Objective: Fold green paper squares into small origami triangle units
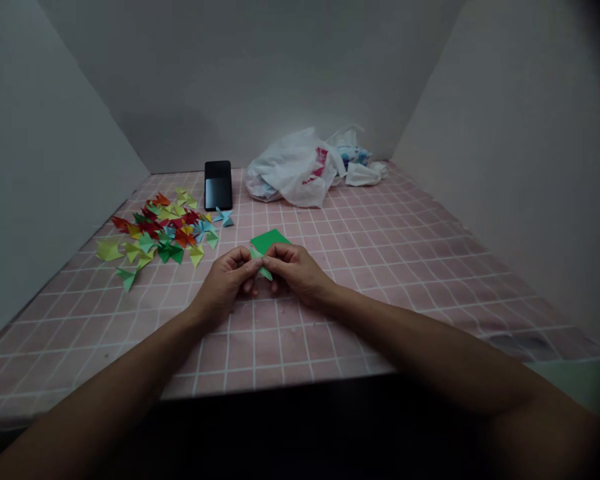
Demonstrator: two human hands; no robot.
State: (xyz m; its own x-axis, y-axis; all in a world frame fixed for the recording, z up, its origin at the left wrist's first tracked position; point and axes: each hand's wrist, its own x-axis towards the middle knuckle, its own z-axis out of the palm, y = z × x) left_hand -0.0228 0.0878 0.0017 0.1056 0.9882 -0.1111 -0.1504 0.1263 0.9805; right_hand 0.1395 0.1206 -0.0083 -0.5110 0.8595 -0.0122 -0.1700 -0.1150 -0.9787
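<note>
Green origami paper (269, 240), partly folded, pinched between left hand (225, 283) and right hand (297, 272), both hands curled closed

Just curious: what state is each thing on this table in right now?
Left hand, pinching the green paper.
Right hand, pinching the same paper.
Green paper sheet, partly folded, a point showing below the fingers.
Folded paper pieces, multicoloured, in a loose heap.
Smartphone, screen dark.
White plastic bag, crumpled.
</note>
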